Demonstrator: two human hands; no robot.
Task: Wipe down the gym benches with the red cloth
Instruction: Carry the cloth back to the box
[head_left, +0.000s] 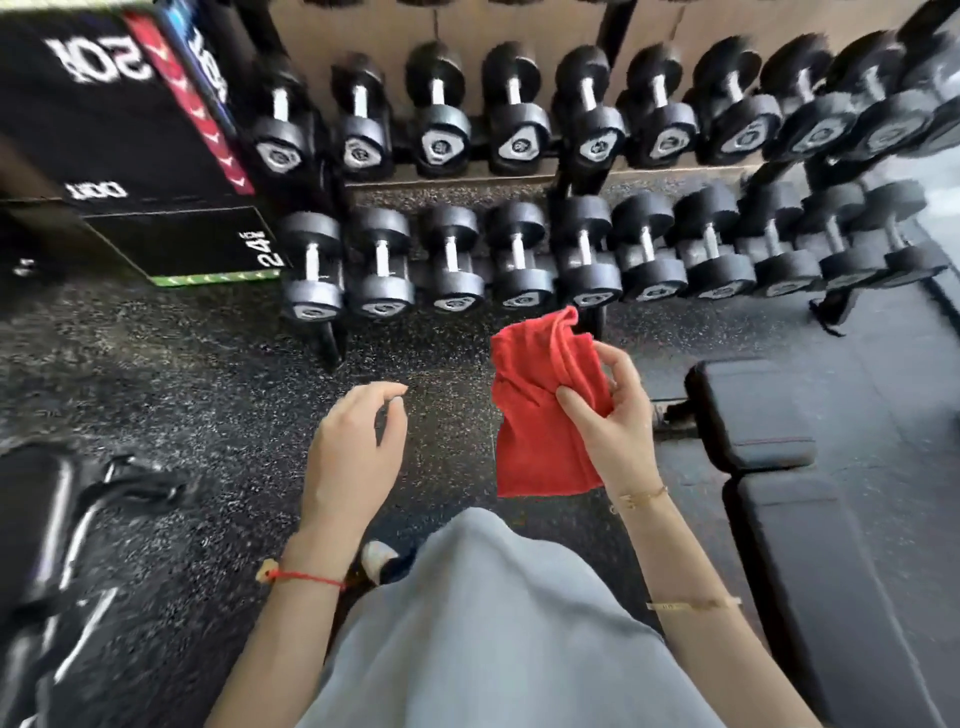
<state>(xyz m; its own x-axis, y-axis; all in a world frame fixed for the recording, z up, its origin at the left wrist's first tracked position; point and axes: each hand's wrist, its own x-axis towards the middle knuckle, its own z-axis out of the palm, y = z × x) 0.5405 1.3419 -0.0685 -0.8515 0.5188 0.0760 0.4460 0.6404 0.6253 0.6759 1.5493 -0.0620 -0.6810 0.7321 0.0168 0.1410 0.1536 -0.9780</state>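
The red cloth (535, 415) hangs folded in mid-air in front of me, held by my right hand (613, 415) with the thumb pressed on its front and fingers curled behind. My left hand (353, 452) hovers to the left of the cloth, apart from it, fingers loosely curled and holding nothing. A black padded gym bench (810, 519) with red stitching lies at the right, below and beside my right hand. Part of another black bench or machine frame (57, 545) shows at the lower left.
A two-tier rack of black dumbbells (519, 208) runs across the back. A black plyo box (130, 130) with white numbers stands at the upper left. Speckled rubber floor (208, 389) lies between the benches. My grey trouser leg (493, 623) and shoe fill the bottom centre.
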